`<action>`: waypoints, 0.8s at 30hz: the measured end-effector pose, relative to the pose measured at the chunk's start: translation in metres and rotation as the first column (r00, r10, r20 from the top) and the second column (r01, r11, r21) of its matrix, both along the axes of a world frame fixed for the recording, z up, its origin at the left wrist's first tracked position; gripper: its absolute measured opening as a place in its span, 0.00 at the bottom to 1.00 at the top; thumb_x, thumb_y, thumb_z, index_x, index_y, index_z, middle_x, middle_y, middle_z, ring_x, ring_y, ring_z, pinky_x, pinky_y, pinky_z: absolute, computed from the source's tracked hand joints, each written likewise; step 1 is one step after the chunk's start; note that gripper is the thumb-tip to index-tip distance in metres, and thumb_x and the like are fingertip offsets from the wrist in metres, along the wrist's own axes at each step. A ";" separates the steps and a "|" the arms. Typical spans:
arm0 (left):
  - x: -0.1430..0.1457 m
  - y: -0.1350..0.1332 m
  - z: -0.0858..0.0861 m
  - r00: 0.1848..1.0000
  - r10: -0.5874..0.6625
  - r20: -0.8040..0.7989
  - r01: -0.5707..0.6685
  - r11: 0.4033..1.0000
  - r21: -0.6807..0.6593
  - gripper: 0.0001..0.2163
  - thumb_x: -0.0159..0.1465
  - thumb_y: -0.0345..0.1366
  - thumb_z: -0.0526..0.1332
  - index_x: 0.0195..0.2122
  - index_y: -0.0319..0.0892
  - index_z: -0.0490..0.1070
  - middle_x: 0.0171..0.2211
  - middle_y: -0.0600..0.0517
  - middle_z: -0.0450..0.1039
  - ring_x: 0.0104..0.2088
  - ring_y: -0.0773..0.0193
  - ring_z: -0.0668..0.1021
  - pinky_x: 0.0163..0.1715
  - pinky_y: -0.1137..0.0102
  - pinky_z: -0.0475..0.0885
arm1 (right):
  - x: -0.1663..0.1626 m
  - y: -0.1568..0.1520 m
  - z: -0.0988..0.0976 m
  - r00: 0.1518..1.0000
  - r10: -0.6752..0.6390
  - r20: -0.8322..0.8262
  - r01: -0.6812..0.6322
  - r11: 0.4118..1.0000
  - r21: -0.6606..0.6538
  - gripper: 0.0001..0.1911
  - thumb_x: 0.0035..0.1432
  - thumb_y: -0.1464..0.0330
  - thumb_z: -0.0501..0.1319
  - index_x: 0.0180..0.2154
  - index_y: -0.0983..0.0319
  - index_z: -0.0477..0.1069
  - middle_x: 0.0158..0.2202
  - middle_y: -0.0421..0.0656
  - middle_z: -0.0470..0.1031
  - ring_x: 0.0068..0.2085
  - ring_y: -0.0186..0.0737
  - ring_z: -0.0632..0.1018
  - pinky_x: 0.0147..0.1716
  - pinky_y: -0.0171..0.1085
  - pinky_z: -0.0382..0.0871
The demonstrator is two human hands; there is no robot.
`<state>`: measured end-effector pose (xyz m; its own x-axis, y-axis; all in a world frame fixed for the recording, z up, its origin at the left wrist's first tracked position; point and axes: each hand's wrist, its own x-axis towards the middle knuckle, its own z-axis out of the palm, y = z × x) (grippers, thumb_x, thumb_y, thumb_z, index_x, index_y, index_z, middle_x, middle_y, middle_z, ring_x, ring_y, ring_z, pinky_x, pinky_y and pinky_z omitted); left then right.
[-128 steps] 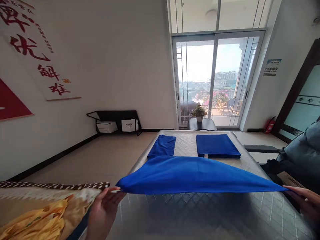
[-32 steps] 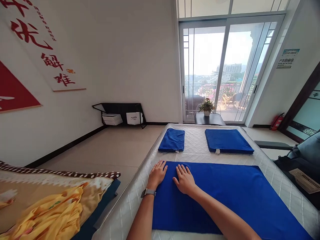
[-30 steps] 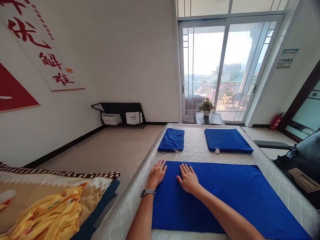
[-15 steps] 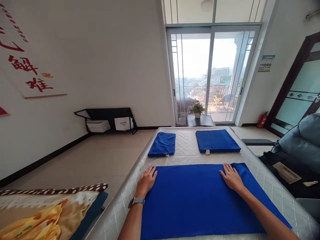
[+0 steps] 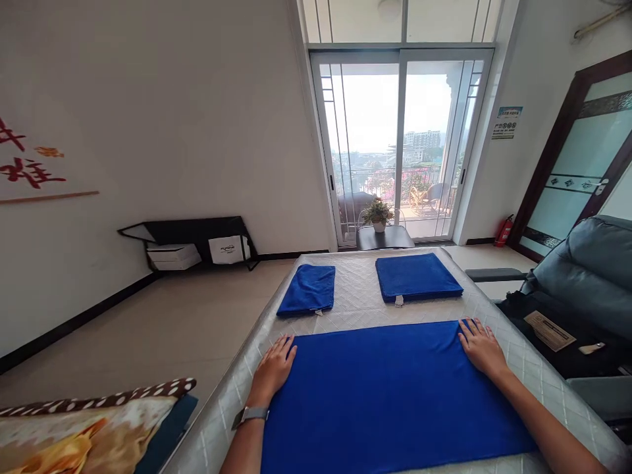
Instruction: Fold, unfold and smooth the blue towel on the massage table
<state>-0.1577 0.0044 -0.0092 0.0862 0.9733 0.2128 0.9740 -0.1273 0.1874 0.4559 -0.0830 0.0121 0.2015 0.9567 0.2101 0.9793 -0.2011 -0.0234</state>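
Head view finds your left hand [image 5: 272, 368] and right hand [image 5: 481, 349] flat, gripping nothing, at the far corners of the large blue rectangular cloth towel [image 5: 390, 395]; judged light and limp, best pinched at corners.

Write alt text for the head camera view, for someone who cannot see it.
A person's left hand and right hand press flat on the far corners of a blue towel spread over a quilted bed. Two smaller folded towels lie beyond it, before a glass balcony door.

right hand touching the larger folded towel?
No, the right hand lies flat on the far right corner of the spread towel, apart from the larger folded towel.
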 end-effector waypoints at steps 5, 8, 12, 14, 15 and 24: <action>0.000 0.000 0.000 1.000 -0.008 -0.026 0.008 1.000 0.000 0.26 0.72 0.45 0.46 0.67 0.41 0.64 0.68 0.45 0.63 0.69 0.56 0.64 0.68 0.58 0.58 | -0.064 0.007 0.004 0.987 0.155 -0.033 -0.156 0.987 -0.036 0.32 0.70 0.58 0.44 0.68 0.64 0.61 0.72 0.50 0.56 0.72 0.50 0.53 0.70 0.51 0.45; -0.001 0.000 -0.001 1.000 -0.005 -0.022 0.005 1.000 -0.001 0.26 0.72 0.45 0.46 0.67 0.40 0.64 0.68 0.45 0.62 0.69 0.56 0.63 0.69 0.57 0.57 | -0.104 0.009 -0.002 0.969 0.225 -0.105 -0.235 0.967 -0.099 0.34 0.71 0.54 0.40 0.70 0.62 0.57 0.73 0.47 0.53 0.73 0.48 0.53 0.70 0.50 0.45; -0.004 0.002 -0.005 1.000 -0.002 -0.013 0.002 1.000 -0.013 0.26 0.72 0.45 0.46 0.67 0.41 0.63 0.69 0.46 0.60 0.70 0.56 0.62 0.69 0.57 0.57 | -0.103 0.010 -0.009 0.969 0.208 -0.131 -0.223 0.967 -0.121 0.35 0.71 0.52 0.39 0.71 0.59 0.53 0.74 0.44 0.50 0.73 0.45 0.50 0.70 0.49 0.42; -0.006 0.003 -0.008 1.000 -0.014 -0.010 0.014 1.000 -0.017 0.26 0.73 0.45 0.46 0.68 0.40 0.63 0.70 0.45 0.59 0.70 0.55 0.62 0.69 0.56 0.56 | -0.077 0.011 -0.011 0.982 0.150 -0.115 -0.164 0.978 -0.128 0.35 0.71 0.52 0.38 0.72 0.60 0.51 0.74 0.44 0.49 0.73 0.45 0.50 0.70 0.49 0.42; -0.006 0.003 -0.009 1.000 -0.020 -0.008 0.020 1.000 -0.015 0.26 0.73 0.45 0.46 0.68 0.40 0.63 0.70 0.44 0.59 0.70 0.55 0.62 0.69 0.56 0.56 | -0.061 0.011 -0.011 0.989 0.112 -0.101 -0.125 0.983 -0.132 0.36 0.71 0.52 0.38 0.72 0.61 0.50 0.74 0.44 0.49 0.73 0.46 0.51 0.70 0.50 0.42; -0.002 0.001 -0.004 1.000 -0.008 -0.009 0.008 1.000 -0.015 0.27 0.73 0.46 0.45 0.68 0.39 0.62 0.69 0.44 0.61 0.70 0.56 0.62 0.69 0.57 0.56 | 0.032 0.012 -0.020 0.997 -0.078 -0.005 0.076 0.984 -0.158 0.37 0.70 0.56 0.37 0.72 0.69 0.47 0.74 0.49 0.47 0.73 0.46 0.51 0.70 0.49 0.45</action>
<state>-0.1594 0.0057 -0.0130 0.0959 0.9757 0.1970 0.9746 -0.1323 0.1809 0.4880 -0.0710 -0.0078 0.2774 0.9592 0.0551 0.9606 -0.2780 0.0036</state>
